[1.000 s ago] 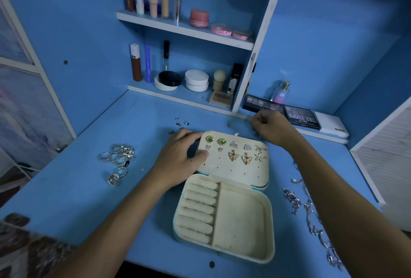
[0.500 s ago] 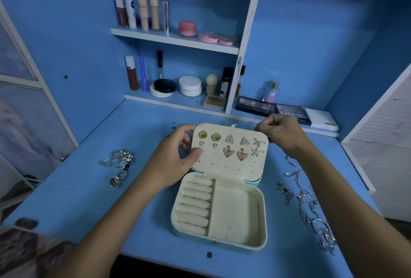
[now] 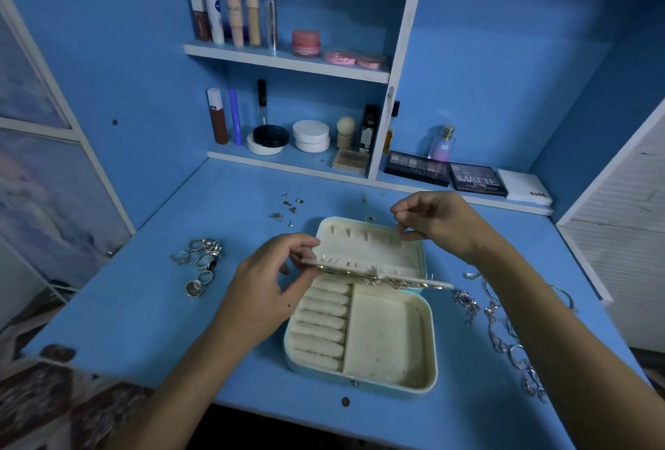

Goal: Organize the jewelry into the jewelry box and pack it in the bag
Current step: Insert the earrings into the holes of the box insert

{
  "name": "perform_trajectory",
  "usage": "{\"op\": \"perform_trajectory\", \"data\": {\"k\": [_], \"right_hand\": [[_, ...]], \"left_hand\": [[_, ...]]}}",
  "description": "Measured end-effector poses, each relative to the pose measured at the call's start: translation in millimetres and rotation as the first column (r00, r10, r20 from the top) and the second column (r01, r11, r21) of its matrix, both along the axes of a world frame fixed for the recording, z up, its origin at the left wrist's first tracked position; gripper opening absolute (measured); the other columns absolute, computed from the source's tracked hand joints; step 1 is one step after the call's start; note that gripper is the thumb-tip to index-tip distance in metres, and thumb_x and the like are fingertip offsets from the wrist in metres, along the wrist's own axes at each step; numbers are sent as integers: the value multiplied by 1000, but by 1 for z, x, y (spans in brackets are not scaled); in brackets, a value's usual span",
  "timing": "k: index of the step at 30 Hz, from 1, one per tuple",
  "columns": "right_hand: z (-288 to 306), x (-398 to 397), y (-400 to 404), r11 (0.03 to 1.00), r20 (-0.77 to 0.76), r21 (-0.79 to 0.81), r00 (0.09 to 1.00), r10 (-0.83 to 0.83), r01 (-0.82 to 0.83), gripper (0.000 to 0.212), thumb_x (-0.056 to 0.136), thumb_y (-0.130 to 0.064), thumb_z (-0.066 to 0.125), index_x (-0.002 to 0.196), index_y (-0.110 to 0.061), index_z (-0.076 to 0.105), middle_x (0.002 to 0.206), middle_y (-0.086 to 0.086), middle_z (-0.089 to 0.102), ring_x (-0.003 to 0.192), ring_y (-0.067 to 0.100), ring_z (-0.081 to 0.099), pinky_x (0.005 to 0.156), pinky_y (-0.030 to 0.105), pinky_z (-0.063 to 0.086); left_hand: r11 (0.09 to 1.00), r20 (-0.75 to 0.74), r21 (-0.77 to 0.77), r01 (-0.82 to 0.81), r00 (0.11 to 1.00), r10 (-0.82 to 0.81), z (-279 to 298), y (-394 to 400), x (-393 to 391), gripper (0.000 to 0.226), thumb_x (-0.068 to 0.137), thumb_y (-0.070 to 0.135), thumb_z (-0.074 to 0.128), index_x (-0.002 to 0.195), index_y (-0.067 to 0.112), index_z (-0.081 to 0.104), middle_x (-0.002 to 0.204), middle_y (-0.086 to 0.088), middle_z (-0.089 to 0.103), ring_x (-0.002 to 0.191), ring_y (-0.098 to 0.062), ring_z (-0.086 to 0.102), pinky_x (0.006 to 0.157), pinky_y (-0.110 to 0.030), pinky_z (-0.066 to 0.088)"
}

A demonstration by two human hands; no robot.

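The open jewelry box point(image 3: 360, 382) lies on the blue desk, with ring rolls on the left and a bare tray on the right. My left hand point(image 3: 268, 291) pinches the left end of the earring panel point(image 3: 363, 264). The panel is tipped forward, almost edge-on, with earring pins sticking up through its back. Behind it shows the inside of the lid point(image 3: 370, 239). My right hand point(image 3: 440, 223) hovers over the lid's right corner, thumb and forefinger pinching a tiny piece too small to make out. Several rings point(image 3: 201, 260) lie left, loose earring backs point(image 3: 288, 206) behind the box, and silver chains point(image 3: 503, 327) right.
Two shelves at the back hold cosmetics, with tubes point(image 3: 234, 14) above and jars point(image 3: 311, 136) below. Eyeshadow palettes point(image 3: 476, 179) and a perfume bottle point(image 3: 442, 145) stand at the back right. A white slatted panel point(image 3: 622, 233) borders the desk on the right.
The earring panel swung down toward me from facing up to nearly edge-on, uncovering the lid's inside. My right hand came off the desk behind the box to above the lid's right corner.
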State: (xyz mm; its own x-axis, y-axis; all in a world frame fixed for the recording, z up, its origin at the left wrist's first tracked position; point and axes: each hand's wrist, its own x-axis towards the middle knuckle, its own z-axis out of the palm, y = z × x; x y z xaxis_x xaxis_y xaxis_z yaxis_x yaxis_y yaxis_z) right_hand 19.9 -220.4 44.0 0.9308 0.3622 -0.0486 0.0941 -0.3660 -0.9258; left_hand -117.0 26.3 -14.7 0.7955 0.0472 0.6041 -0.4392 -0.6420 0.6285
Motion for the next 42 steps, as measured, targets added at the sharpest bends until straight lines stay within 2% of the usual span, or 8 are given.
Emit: {"op": "perform_trajectory", "data": {"k": [3,5,9,14,22,27,33,42], "right_hand": [[4,-7,7,999,-18,-15,999,48,-48,7,92,1,65,92,-3,70,77,9,69,69,15,69,70,23,59],[6,-10,12,997,-31,-7,997,76,-76,7,91,3,66,90,-2,71,77,9,70,69,16,69,73,26,61],[9,-18,22,991,-29,-27,991,127,-128,6,90,2,68,93,1,73,83,15,71,73,16,68,76,29,61],[13,-27,36,982,-25,-31,982,185,-186,11,89,6,65,93,0,74,79,8,72,72,14,69,71,24,59],[17,-39,51,952,-14,-46,953,303,-303,8,90,0,69,89,-4,75,86,15,74,76,15,72,74,25,59],[20,-43,58,924,-28,-91,929,369,-370,11,89,-2,70,87,-11,78,84,2,74,78,9,70,72,23,57],[18,-43,63,910,-26,-88,914,404,-405,16,86,2,71,88,-13,77,86,2,75,78,9,68,73,24,56],[11,-41,66,879,-6,-65,881,473,-472,23,81,3,74,92,-17,70,85,-1,74,81,11,68,79,26,52]], "left_hand": [[1000,67,27,13,998,-14,-6,2,-1,30,86,24,66,115,27,57,94,11,68,91,2,62,80,-10,45],[999,104,41,13,994,-17,-9,3,-3,30,86,23,63,115,24,58,95,8,69,91,0,63,81,-11,47],[999,109,37,17,994,-21,-10,4,-7,32,83,23,63,115,24,59,96,9,70,92,1,63,82,-12,48],[999,116,45,27,993,-32,-10,4,-7,34,82,24,64,116,23,58,96,9,70,92,1,63,82,-10,48],[998,133,65,15,991,-24,-12,4,-6,35,82,23,65,117,22,58,96,7,70,91,-1,64,82,-12,49],[998,136,59,18,990,-26,-12,4,-6,35,82,24,66,117,22,58,96,7,70,91,-1,64,81,-13,50],[997,155,67,24,987,-34,-13,4,-4,36,82,22,67,116,21,58,96,5,70,90,-3,64,79,-16,51],[997,163,78,17,986,-30,-14,4,-3,37,80,19,68,116,21,58,95,6,71,90,-2,64,83,-11,48]]}}
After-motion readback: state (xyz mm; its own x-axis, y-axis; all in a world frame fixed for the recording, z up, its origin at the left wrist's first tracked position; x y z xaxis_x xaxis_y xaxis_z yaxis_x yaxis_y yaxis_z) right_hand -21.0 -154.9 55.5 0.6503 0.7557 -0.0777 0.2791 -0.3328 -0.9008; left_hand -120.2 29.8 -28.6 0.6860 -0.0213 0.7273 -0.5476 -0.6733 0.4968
